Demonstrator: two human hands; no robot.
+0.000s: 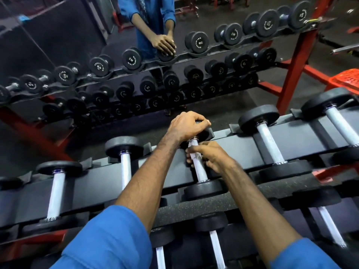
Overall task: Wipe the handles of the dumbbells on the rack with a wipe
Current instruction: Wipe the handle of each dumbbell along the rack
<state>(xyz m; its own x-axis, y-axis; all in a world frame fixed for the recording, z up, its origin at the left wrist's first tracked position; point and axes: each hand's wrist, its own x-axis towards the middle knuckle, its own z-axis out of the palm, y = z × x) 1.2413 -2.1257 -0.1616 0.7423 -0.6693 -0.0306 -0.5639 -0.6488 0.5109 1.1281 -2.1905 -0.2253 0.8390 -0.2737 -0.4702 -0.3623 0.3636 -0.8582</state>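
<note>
At frame centre, the left hand [187, 124] gripped the far head of a dumbbell [200, 171] on the rack [93, 183]. Its handle [201, 172] ran lengthwise away from the camera, leaning slightly left. Just right, the right hand [210, 156] curled its fingers [189, 159] round the handle; no wipe could be made out.

A large mirror [58, 35] is mounted on the wall ahead, and the dim gym is reflected in it. A dark rubber floor [223, 105] is seen below, finely speckled. Red steel frame legs [291, 70] are set at the right, and an orange-red plastic crate [345, 78] is placed beside them. Red equipment frames [186, 8] are visible farther back under low, uneven light.
</note>
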